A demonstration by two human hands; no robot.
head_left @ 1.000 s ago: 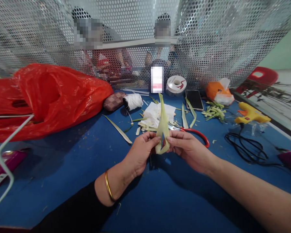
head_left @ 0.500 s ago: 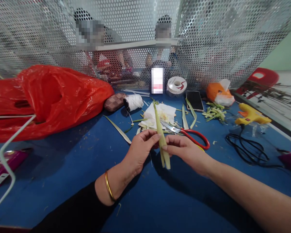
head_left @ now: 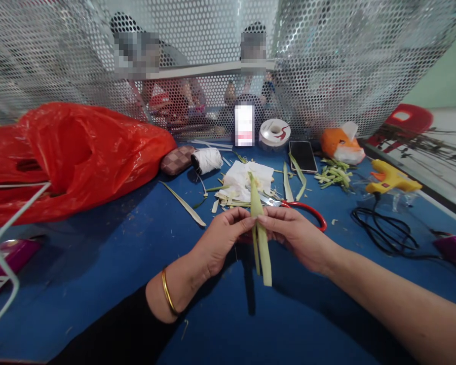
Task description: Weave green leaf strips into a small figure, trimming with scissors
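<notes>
Between both hands is a pale green folded leaf, its narrow tip pointing away and two strips hanging toward me. My left hand, below a gold bangle, pinches its left edge with thumb and fingers. From the right, my right hand pinches the same leaf, thumb tip close to the other thumb. Just beyond the hands lie scissors with red handles, their blades partly hidden by the leaf. Behind them a crumpled white tissue rests among leaf scraps.
A red plastic bag fills the left. Thread spool, ribbon roll, lit phone and dark phone line the back. Cut green pieces and a yellow glue gun with black cable sit right. Two people show through the mesh.
The leaf has slid toward me through my fingers; its tip is lower and its strips hang further down. My thumbs now meet closer together on it.
</notes>
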